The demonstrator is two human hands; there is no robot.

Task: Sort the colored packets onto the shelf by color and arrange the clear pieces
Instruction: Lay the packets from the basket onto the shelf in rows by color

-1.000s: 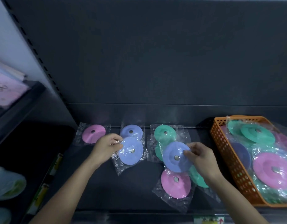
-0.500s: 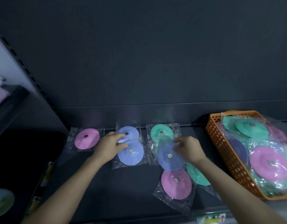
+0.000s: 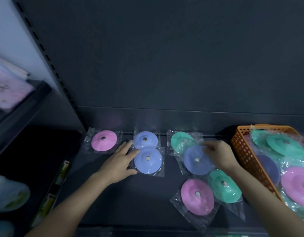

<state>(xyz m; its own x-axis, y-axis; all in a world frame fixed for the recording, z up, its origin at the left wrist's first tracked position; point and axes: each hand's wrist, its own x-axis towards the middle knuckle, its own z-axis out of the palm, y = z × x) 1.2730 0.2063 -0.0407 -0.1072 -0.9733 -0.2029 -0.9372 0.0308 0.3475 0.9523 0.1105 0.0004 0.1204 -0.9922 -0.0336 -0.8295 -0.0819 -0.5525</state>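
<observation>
On the dark shelf (image 3: 147,202) lie clear-wrapped colored discs. A pink packet (image 3: 104,140) is at the back left. Two blue packets (image 3: 147,159) overlap beside it. My left hand (image 3: 119,161) lies flat with straight fingers against the left edge of the front blue one. A green packet (image 3: 181,140) sits further right. My right hand (image 3: 218,155) pinches the wrapper of another blue packet (image 3: 196,160), which overlaps the green one. Nearer me lie a pink packet (image 3: 197,196) and a green packet (image 3: 223,188).
An orange basket (image 3: 245,151) at the right holds several more green, pink and blue packets. The shelf's back wall rises behind the row. To the left, past a slotted upright, a neighbouring shelf bay holds pale blurred items (image 3: 9,192).
My left hand has flattened out against the front blue packet. My right hand has moved its blue packet back over the green one. The camera swung, so the view shifted.
</observation>
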